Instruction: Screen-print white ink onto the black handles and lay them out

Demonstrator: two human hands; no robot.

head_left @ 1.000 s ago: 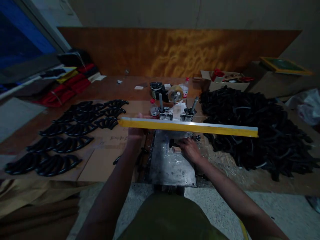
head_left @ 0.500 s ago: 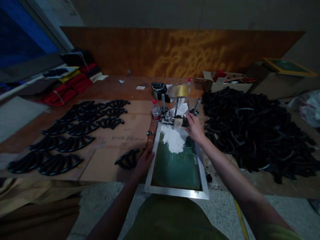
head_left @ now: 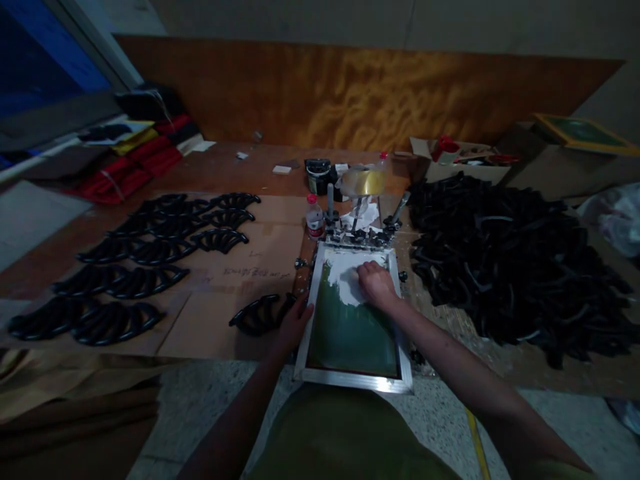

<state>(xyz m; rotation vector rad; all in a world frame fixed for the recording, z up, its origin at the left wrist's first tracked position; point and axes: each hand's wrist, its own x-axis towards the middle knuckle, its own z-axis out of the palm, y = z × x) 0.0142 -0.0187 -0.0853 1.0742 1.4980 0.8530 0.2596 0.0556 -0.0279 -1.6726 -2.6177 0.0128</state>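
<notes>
A flat screen-printing frame (head_left: 353, 380) with a silver rim lies right in front of the person. Think of it as the middle of a clock, with 12 o'clock on the far side. It has a green mesh (head_left: 356, 340) inside, and a big blob of white ink (head_left: 343, 263) sits on the far half of the mesh.

The right hand (head_left: 377, 285) is over the ink, a bit toward 1 o'clock. Its fingers are curled in, but their tips are hidden, so I cannot tell if they hold something. The left hand (head_left: 295, 320) is at 9 o'clock, right by the rim. Its fingers are dark and partly hidden, so I cannot tell if they grip the rim or just rest there. Just past it, also near 9 o'clock, is a curved black piece (head_left: 256, 325) on brown cardboard (head_left: 210, 330).

More curved black pieces sit in rows (head_left: 117, 327) between 9 and 10 o'clock. A big messy heap (head_left: 490, 247) of black pieces is at 2 o'clock. At 12 o'clock, a metal clamp (head_left: 357, 235) is right at the frame's far end. A small bottle (head_left: 315, 223) with a red cap stands at 11 o'clock. Farther back on the surface (head_left: 240, 177), a black tub (head_left: 320, 180) is between 11 and 12 o'clock.
</notes>
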